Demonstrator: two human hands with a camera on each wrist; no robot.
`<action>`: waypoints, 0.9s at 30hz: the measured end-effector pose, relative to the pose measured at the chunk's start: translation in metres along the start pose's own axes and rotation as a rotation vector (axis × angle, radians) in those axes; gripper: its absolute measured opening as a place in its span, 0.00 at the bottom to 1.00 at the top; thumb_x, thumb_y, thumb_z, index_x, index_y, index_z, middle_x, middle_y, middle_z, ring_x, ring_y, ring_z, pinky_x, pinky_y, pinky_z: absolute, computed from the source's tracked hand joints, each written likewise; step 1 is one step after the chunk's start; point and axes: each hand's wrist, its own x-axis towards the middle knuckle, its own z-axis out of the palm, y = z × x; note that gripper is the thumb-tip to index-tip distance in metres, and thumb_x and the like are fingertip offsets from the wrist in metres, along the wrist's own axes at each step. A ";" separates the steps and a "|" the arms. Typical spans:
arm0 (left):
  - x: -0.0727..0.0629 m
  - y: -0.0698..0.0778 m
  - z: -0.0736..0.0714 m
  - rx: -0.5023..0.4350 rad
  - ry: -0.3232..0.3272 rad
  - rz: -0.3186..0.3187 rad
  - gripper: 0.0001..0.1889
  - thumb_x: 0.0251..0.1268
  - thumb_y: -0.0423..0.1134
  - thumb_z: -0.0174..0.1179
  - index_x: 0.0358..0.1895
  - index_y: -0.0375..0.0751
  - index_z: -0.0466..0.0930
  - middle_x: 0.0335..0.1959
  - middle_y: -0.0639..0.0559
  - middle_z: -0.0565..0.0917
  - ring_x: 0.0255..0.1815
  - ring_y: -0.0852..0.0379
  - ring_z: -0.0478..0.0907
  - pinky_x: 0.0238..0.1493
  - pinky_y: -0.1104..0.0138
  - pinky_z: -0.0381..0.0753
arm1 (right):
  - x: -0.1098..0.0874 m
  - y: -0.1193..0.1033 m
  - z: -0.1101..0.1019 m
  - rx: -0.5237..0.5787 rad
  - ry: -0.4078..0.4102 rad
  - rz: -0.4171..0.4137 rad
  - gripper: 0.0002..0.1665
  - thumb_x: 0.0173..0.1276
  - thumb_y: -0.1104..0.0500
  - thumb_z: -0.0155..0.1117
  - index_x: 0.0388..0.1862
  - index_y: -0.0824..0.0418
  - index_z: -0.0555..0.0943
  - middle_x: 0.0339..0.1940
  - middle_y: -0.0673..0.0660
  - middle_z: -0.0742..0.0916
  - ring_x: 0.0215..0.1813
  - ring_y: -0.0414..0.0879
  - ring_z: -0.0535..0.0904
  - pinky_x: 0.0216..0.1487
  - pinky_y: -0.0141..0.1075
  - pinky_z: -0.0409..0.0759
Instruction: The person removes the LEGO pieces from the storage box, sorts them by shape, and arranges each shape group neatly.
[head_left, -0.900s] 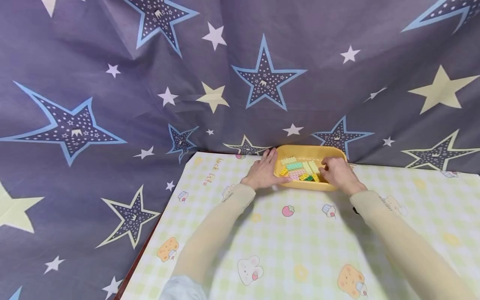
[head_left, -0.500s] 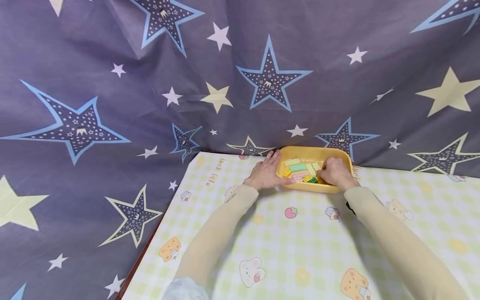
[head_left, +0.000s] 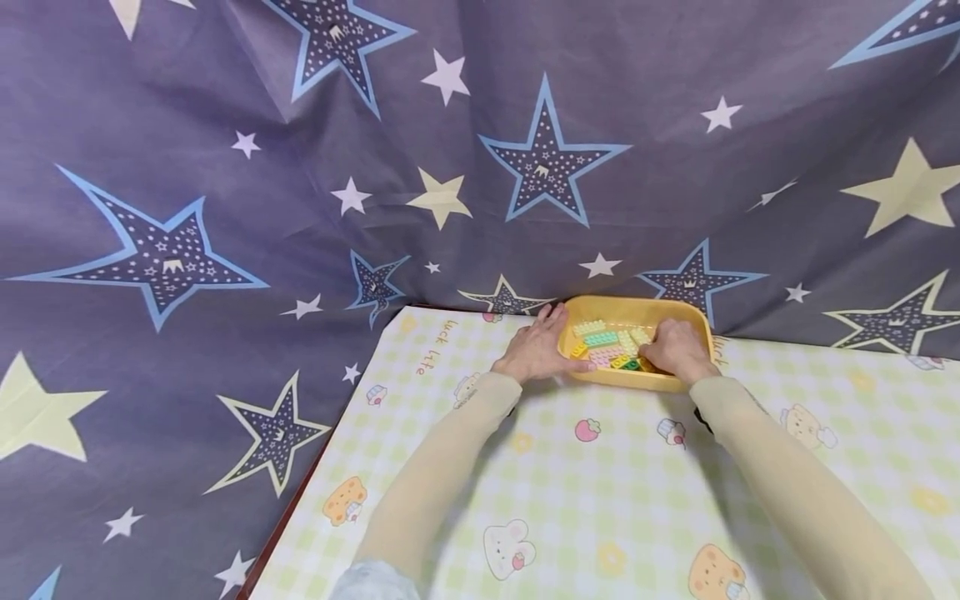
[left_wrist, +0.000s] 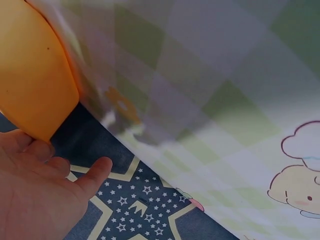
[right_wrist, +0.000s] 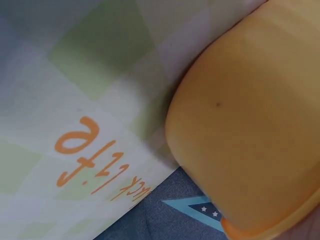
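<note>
Head view, tray: yellow-orange rounded plastic tray (head_left: 627, 379) at the table's far edge, just in front of the star-print purple-grey curtain (head_left: 420, 92); I can't tell if they touch.
Head view, bricks: studded plastic toy bricks inside, mostly toward the left and middle; I make out a pale-yellow brick (head_left: 589, 327), a mint-green brick (head_left: 601, 339), a pink brick (head_left: 605, 357) and a dark-green brick (head_left: 632, 365).
Head view, left hand: left hand (head_left: 534, 346) at the tray's left end, fingers fairly straight and spread, thumb laid over the near-left corner.
Head view, right hand: right hand (head_left: 677, 350) reaches in at the right side, fingers bent, tips down beside the bricks; I can't tell if they pinch one.
Head view, arms: both in long cream sleeves (head_left: 795, 467), over the white-and-green checked tablecloth (head_left: 570, 500) with cartoon prints.
Left wrist view, tray: smooth outer wall at upper left, left fingertips touching its lower edge.
Left wrist view, surroundings: checked cloth at right, dark star fabric below.
Right wrist view, tray: outer wall fills the right side; right-hand fingers can't be made out.
Right wrist view, cloth: orange printed lettering (right_wrist: 95, 160) near the tray, upside down to me.
</note>
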 end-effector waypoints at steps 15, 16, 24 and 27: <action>0.001 0.000 0.002 -0.002 0.014 0.006 0.66 0.60 0.78 0.67 0.92 0.48 0.45 0.94 0.55 0.46 0.96 0.52 0.40 0.90 0.45 0.60 | -0.040 -0.023 -0.014 -0.008 0.096 -0.052 0.31 0.74 0.54 0.70 0.11 0.53 0.69 0.09 0.45 0.66 0.15 0.39 0.60 0.20 0.32 0.59; 0.001 -0.001 0.002 -0.005 0.014 0.006 0.66 0.61 0.78 0.67 0.92 0.48 0.45 0.94 0.55 0.46 0.96 0.52 0.40 0.90 0.45 0.60 | -0.043 -0.026 -0.014 -0.006 0.099 -0.057 0.32 0.74 0.54 0.70 0.10 0.53 0.69 0.09 0.44 0.66 0.15 0.39 0.59 0.19 0.31 0.58; 0.002 -0.002 0.003 -0.015 0.025 0.011 0.66 0.61 0.78 0.68 0.92 0.48 0.46 0.94 0.54 0.47 0.96 0.52 0.41 0.90 0.45 0.60 | -0.067 -0.043 -0.012 -0.015 0.130 -0.126 0.34 0.72 0.54 0.72 0.09 0.50 0.65 0.09 0.43 0.63 0.17 0.38 0.56 0.21 0.31 0.55; 0.002 -0.001 0.003 -0.006 0.032 0.019 0.66 0.61 0.78 0.67 0.92 0.47 0.46 0.94 0.54 0.47 0.96 0.51 0.42 0.90 0.46 0.61 | -0.075 -0.048 -0.011 -0.011 0.145 -0.149 0.32 0.70 0.54 0.74 0.10 0.52 0.68 0.09 0.44 0.66 0.18 0.39 0.59 0.22 0.32 0.58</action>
